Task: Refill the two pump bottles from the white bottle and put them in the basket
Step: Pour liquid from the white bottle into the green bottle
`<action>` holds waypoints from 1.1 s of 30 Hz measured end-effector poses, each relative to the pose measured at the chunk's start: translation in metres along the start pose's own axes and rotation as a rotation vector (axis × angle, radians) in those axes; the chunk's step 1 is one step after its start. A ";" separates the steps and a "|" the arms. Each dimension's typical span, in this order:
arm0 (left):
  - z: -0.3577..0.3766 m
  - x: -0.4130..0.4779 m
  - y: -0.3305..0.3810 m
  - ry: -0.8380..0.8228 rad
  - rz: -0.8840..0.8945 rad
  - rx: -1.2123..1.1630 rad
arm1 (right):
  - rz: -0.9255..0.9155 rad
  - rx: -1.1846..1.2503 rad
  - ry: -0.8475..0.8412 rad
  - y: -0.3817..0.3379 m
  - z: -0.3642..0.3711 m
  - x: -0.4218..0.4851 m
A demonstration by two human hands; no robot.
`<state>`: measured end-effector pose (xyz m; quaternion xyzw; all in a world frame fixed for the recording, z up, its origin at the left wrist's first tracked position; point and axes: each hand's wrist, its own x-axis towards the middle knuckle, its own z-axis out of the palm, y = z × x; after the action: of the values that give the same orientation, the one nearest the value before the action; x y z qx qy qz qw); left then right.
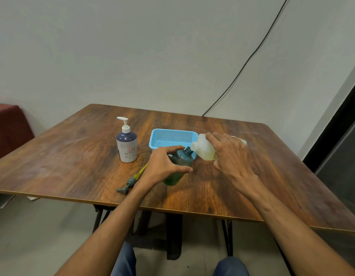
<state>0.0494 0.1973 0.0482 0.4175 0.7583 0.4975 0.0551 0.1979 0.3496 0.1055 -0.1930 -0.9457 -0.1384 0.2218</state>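
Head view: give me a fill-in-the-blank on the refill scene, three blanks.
1. The left hand steadies the dark green plastic bottle, whose pump is ____.
2. The right hand tips the white plastic bottle toward the green bottle's ____.
3. The light blue perforated plastic basket holds ____ bottles.

Missing words: off; neck; no

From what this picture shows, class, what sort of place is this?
Probably a plain indoor room, not clearly a kitchen or bathroom: a wooden folding table, a bare grey wall with a loose black cable, and no sink in view.
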 end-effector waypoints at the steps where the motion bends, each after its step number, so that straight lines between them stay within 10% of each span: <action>1: 0.000 0.000 0.000 0.001 0.001 0.001 | -0.001 0.002 -0.001 0.000 0.000 0.000; 33: 0.000 0.002 -0.002 0.006 0.013 -0.010 | -0.018 -0.020 0.030 0.004 0.007 0.005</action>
<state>0.0476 0.1984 0.0473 0.4206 0.7531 0.5032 0.0517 0.1933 0.3572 0.1025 -0.1846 -0.9425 -0.1530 0.2328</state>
